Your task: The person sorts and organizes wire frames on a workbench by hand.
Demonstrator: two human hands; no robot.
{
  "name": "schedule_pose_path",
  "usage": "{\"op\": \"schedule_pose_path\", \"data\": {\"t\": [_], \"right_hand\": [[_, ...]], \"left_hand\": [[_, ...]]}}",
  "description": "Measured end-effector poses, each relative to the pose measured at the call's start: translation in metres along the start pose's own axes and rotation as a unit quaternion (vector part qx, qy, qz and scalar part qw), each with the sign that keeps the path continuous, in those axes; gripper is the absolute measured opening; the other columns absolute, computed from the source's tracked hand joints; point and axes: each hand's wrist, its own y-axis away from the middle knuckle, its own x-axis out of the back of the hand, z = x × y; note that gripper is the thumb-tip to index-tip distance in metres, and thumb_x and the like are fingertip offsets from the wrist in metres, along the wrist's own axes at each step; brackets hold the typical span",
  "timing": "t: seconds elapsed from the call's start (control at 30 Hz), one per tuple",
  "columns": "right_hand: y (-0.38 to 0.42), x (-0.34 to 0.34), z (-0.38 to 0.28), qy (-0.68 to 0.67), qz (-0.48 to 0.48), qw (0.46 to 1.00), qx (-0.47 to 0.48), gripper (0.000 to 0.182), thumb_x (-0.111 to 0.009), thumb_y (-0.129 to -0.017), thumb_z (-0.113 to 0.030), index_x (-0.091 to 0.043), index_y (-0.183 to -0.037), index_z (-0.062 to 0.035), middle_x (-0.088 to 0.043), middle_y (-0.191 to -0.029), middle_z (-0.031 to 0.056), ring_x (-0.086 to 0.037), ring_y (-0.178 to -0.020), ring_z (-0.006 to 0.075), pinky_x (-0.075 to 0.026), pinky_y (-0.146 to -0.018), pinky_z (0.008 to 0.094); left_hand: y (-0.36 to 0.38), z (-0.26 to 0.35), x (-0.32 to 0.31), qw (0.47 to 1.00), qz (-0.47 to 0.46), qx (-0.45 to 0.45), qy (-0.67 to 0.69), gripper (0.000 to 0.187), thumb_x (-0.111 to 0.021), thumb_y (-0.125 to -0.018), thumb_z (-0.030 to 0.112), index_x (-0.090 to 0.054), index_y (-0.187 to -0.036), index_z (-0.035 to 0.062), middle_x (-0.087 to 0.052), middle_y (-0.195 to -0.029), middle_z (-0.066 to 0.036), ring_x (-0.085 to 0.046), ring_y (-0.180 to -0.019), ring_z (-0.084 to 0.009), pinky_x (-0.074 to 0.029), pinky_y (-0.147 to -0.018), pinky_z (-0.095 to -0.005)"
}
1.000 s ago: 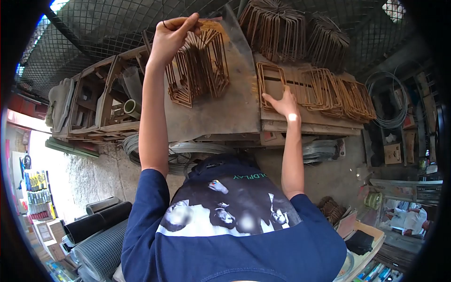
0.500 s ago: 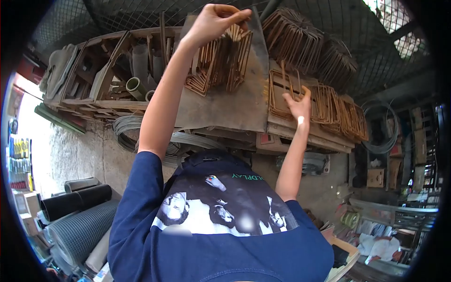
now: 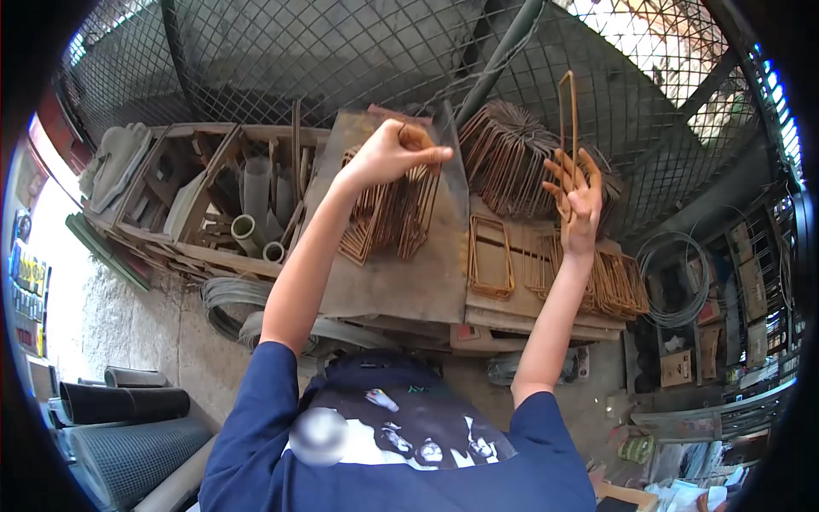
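My left hand is closed at the top of a standing bundle of rusty rebar stirrups, thumb pointing right. Its fingers hide the upper ends of the bundle. My right hand is raised at the right with a single rectangular rebar stirrup in its fingers. That stirrup stands upright, its narrow end up, and its lower part is hidden behind the fingers. One more rectangular stack of stirrups lies flat on the bench between my hands. Leaning stirrups fill the bench's right end.
Large bundles of stirrups lean at the back below the wire mesh. A divided wooden rack with pipes is at the left. Wire coils lie below the bench, mesh rolls at lower left. Another wire coil hangs at right.
My right hand has lifted a stirrup up off the bench, above the stacks. My left hand stays at the top of its bundle. The camera view has tilted upward.
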Motion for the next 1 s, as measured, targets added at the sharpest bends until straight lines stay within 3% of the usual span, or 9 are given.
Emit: {"op": "schedule_pose_path", "data": {"t": [0.03,0.1,0.33,0.53,0.67,0.73,0.83,0.87,1.0], "right_hand": [[-0.011,-0.003,-0.003,-0.011,-0.017,1.000,0.015,0.071,-0.059,-0.076,-0.021,-0.028,-0.138,-0.0030,-0.044,-0.130,0.0230,-0.051,-0.117,0.0297,-0.048,-0.090,0.0370],[-0.034,-0.008,-0.009,-0.019,-0.018,0.999,0.027,0.072,-0.058,-0.074,-0.019,-0.028,-0.137,-0.0028,-0.045,-0.128,0.0228,-0.051,-0.117,0.0292,-0.048,-0.089,0.0366],[-0.075,-0.018,-0.012,0.012,-0.133,0.991,0.020,0.080,-0.066,-0.069,-0.025,-0.030,-0.137,-0.0030,-0.047,-0.128,0.0196,-0.052,-0.115,0.0266,-0.048,-0.087,0.0340],[-0.045,-0.018,0.011,0.046,-0.240,0.968,-0.051,0.094,-0.075,-0.061,-0.032,-0.030,-0.139,-0.0044,-0.048,-0.129,0.0162,-0.052,-0.115,0.0258,-0.044,-0.086,0.0326],[-0.032,-0.022,0.027,0.040,-0.245,0.965,-0.088,0.093,-0.075,-0.059,-0.028,-0.032,-0.138,-0.0048,-0.045,-0.130,0.0167,-0.052,-0.113,0.0255,-0.044,-0.086,0.0330],[-0.032,-0.023,0.033,0.056,-0.240,0.964,-0.098,0.091,-0.074,-0.059,-0.026,-0.033,-0.138,-0.0059,-0.044,-0.131,0.0173,-0.052,-0.111,0.0248,-0.045,-0.085,0.0330],[-0.034,-0.023,0.028,0.063,-0.243,0.965,-0.076,0.090,-0.075,-0.060,-0.026,-0.034,-0.137,-0.0058,-0.046,-0.129,0.0162,-0.053,-0.110,0.0248,-0.045,-0.084,0.0326],[-0.034,-0.023,0.027,0.065,-0.240,0.967,-0.064,0.089,-0.075,-0.061,-0.025,-0.034,-0.137,-0.0054,-0.047,-0.128,0.0152,-0.054,-0.108,0.0239,-0.045,-0.082,0.0315],[-0.033,-0.023,0.018,0.133,-0.229,0.961,-0.085,0.091,-0.071,-0.058,-0.031,-0.034,-0.138,-0.0071,-0.048,-0.128,0.0125,-0.054,-0.106,0.0210,-0.045,-0.080,0.0305]], "left_hand": [[0.000,0.002,0.002,1.000,-0.020,0.006,-0.008,0.036,-0.074,-0.078,0.038,-0.070,-0.071,0.0034,-0.066,-0.065,0.000,-0.053,-0.061,-0.0036,-0.041,-0.058,-0.0223],[0.004,0.006,-0.001,0.999,-0.015,-0.026,0.019,0.037,-0.073,-0.079,0.039,-0.068,-0.067,0.0049,-0.038,-0.051,0.011,-0.026,-0.049,-0.0011,-0.017,-0.045,-0.0250],[0.001,0.008,-0.003,1.000,0.006,0.027,-0.008,0.036,-0.073,-0.080,0.036,-0.065,-0.062,0.0065,-0.040,-0.050,0.010,-0.027,-0.048,-0.0011,-0.018,-0.045,-0.0240],[-0.003,0.003,-0.001,0.998,0.045,0.023,0.027,0.024,-0.073,-0.081,0.030,-0.064,-0.077,0.0072,-0.057,-0.056,0.006,-0.035,-0.049,0.0015,-0.024,-0.046,-0.0206],[-0.007,-0.009,-0.003,0.997,0.071,0.006,0.006,0.038,-0.079,-0.074,0.030,-0.058,-0.096,0.0068,-0.067,-0.068,-0.002,-0.054,-0.062,-0.0015,-0.038,-0.060,-0.0176],[-0.009,-0.015,-0.004,0.995,0.091,-0.022,-0.016,0.061,-0.087,-0.061,0.035,-0.057,-0.104,0.0042,-0.067,-0.085,-0.007,-0.063,-0.078,-0.0119,-0.049,-0.073,-0.0262],[-0.009,-0.016,-0.004,0.996,0.085,0.011,-0.003,0.069,-0.089,-0.058,0.036,-0.054,-0.108,0.0046,-0.067,-0.080,-0.007,-0.063,-0.077,-0.0124,-0.050,-0.072,-0.0273],[-0.009,-0.017,-0.004,0.997,0.070,-0.009,-0.007,0.054,-0.084,-0.068,0.023,-0.050,-0.106,0.0071,-0.069,-0.078,-0.008,-0.062,-0.075,-0.0082,-0.046,-0.070,-0.0219],[-0.006,-0.009,-0.006,0.999,0.039,-0.007,0.033,0.039,-0.077,-0.077,0.022,-0.052,-0.102,0.0053,-0.070,-0.083,-0.011,-0.065,-0.081,-0.0106,-0.048,-0.080,-0.0247]]}}
